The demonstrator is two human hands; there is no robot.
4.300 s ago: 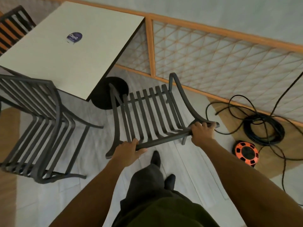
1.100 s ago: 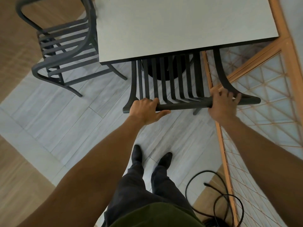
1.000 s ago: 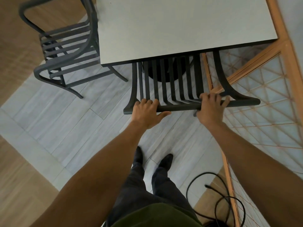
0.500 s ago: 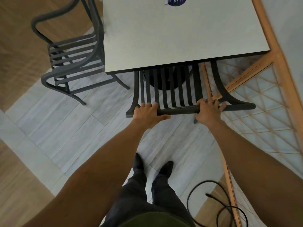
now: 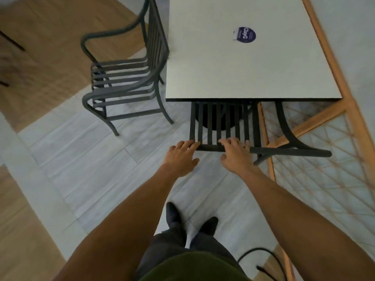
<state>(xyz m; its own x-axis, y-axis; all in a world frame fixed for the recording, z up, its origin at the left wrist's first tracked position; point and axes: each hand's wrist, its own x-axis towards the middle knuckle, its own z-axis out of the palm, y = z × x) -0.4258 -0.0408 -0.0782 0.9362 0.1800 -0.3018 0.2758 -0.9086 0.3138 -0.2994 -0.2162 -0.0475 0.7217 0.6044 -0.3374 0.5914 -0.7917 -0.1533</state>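
Note:
A dark slatted metal chair [image 5: 284, 152] stands pushed under the white square table [image 5: 223, 74], its seat hidden beneath the tabletop. Only the back slats and top rail show. My left hand [image 5: 180, 157] touches the left end of the top rail with fairly straight fingers, thumb spread apart. My right hand [image 5: 236, 156] lies over the middle of the rail, fingers draped across it and thumb below, not wrapped round.
A second dark chair [image 5: 125, 78] stands at the table's left side. A round blue sticker [image 5: 244, 35] is on the tabletop. A wood-framed lattice partition [image 5: 324, 175] runs along the right. A black cable [image 5: 261, 258] lies near my feet.
The chair was carried round and pushed under the table. Over the last second my right hand slid left along the rail, and both hands loosened their grip.

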